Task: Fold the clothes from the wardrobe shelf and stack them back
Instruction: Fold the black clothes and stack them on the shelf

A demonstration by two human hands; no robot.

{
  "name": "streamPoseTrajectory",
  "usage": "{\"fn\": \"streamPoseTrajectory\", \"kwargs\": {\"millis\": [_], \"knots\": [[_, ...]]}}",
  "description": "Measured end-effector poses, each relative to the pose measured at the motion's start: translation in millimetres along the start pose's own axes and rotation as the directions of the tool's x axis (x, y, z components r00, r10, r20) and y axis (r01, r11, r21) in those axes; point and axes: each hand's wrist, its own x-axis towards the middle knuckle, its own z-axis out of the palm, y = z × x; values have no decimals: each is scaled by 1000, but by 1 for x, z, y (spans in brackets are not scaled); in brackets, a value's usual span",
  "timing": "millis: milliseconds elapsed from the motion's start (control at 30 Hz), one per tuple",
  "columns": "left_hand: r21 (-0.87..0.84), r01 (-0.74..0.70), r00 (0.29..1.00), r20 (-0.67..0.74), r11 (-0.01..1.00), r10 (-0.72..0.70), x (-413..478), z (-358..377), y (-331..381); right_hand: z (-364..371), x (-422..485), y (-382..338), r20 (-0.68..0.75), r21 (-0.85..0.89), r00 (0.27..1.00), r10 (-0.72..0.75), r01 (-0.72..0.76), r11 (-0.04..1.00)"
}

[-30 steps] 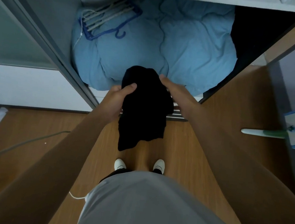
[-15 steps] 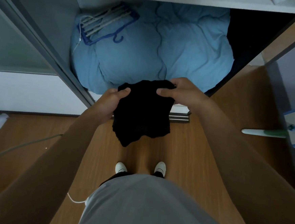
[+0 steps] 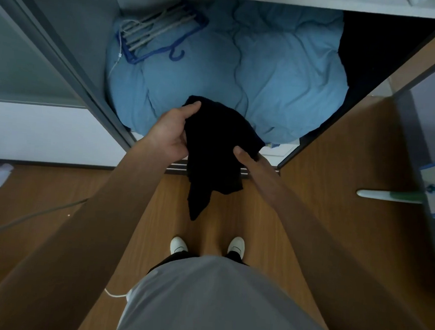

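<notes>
Since half a second ago, the right hand [image 3: 248, 159] has dropped lower and the left hand [image 3: 173, 132] has gone up, so the black cloth [image 3: 213, 149] now hangs long again. Both hands are shut tight on the cloth, the left at its top edge, the right on its side. The hands are apart. The cloth hangs in the air in front of the open wardrobe [image 3: 71, 57], over the wood floor [image 3: 313, 185]. A blue blanket [image 3: 283, 73] fills the wardrobe bottom, with a blue hanger [image 3: 159, 34] on it. White shoes [image 3: 179, 245] show below.
</notes>
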Motion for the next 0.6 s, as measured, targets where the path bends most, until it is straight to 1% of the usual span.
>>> {"fn": "streamPoseTrajectory", "kwargs": {"millis": [33, 100, 133, 167, 200, 267, 300, 333, 367, 400, 433, 467, 600], "knots": [[-13, 10, 1000, 5, 1000, -10, -1, 0, 2, 0, 4, 1, -80, 51, 995, 59, -55, 997], [-35, 27, 1000, 13, 999, -27, -2, 0, 4, -4, 9, 2, -268, 192, 947, 177, -127, 973], [-43, 35, 999, 13, 998, -35, -2, 0, 4, -6, 9, 1, -318, 208, 928, 193, -130, 969], [-48, 43, 999, 14, 998, -42, -2, 0, 4, -7, 8, 1, -325, 199, 928, 182, -121, 973], [-48, 50, 999, 19, 998, -49, -3, 0, 4, -7, 7, 1, -309, 194, 939, 149, -91, 977], [-55, 61, 998, 20, 997, -60, -3, 0, 4, -4, 3, 1, -192, 258, 975, 109, -57, 965], [-62, 67, 998, 20, 996, -66, -4, 1, 5, -2, -1, 0, -136, 250, 989, 66, -30, 968], [-63, 75, 997, 23, 995, -73, -5, 1, 5, 1, -4, -1, -65, 172, 998, -3, 15, 985], [-58, 84, 996, 31, 995, -82, -6, 2, 5, 6, -7, -5, 1, 24, 998, -67, 67, 997], [-49, 93, 995, 43, 994, -91, -7, 2, 6, 12, -7, -6, 44, -125, 991, -128, 133, 983], [-34, 102, 993, 56, 994, -100, -8, 1, 6, 17, -7, -9, 63, -212, 986, -156, 166, 963], [-11, 107, 992, 65, 994, -107, -9, 1, 7, 22, -7, -14, 56, -245, 983, -172, 181, 953], [63, 97, 994, 38, 993, -100, -10, 1, 12, 37, -7, -33, 49, -192, 967, -248, 253, 948]]}}
